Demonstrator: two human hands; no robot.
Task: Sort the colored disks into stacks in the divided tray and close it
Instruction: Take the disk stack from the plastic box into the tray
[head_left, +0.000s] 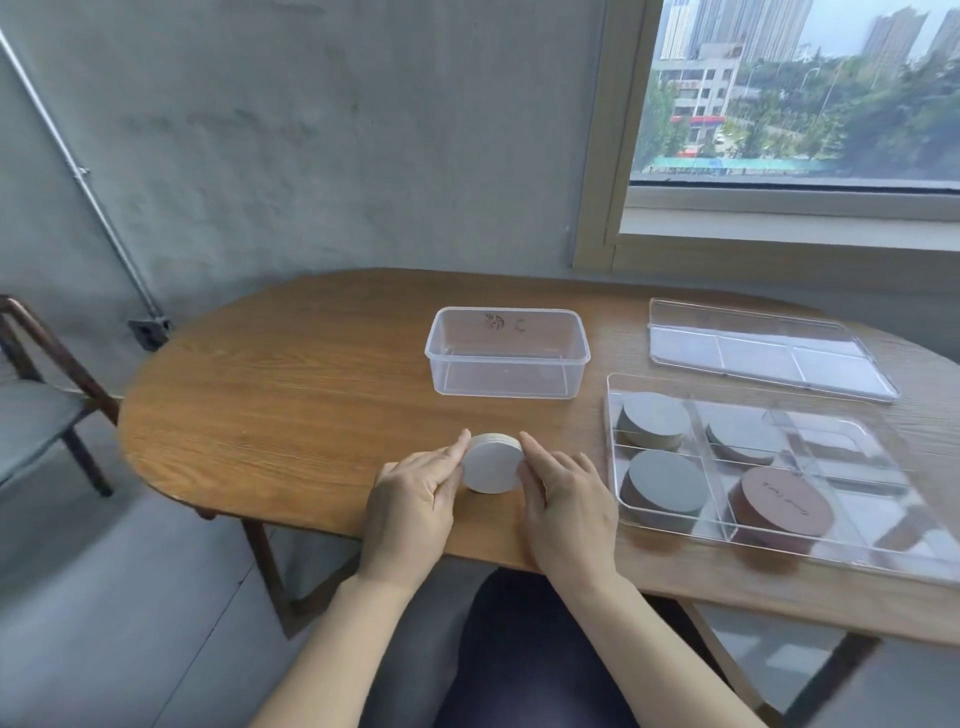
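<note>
Left hand (415, 499) and right hand (566, 509) flank a white disk stack (492, 465) near the table's (270, 415) 6 o'clock edge; straight fingers press its sides. Stack looks even; at its 3 o'clock lies the uncovered divided tray (610, 447), holding four stacks.

The surface (291, 395) is coloured a warm brown and streaked with darker wood grain. Near its near edge, a stack of disks (492, 467) is seen with a white top and pale cream sides. Toward the far edge, a clear, colourless container (506, 387) is marked with a small brownish scribble. At the right edge, the divided tray (831, 441) is likewise clear. Three grey-topped stacks (653, 421) (745, 439) (667, 483) with tan to dark brown sides are seen in it, along with one reddish-brown stack (782, 512) marked with a thin dark line of script. The lid (763, 353) at the far right corner is transparent. The wall (311, 156) is coloured a mottled grey.
</note>
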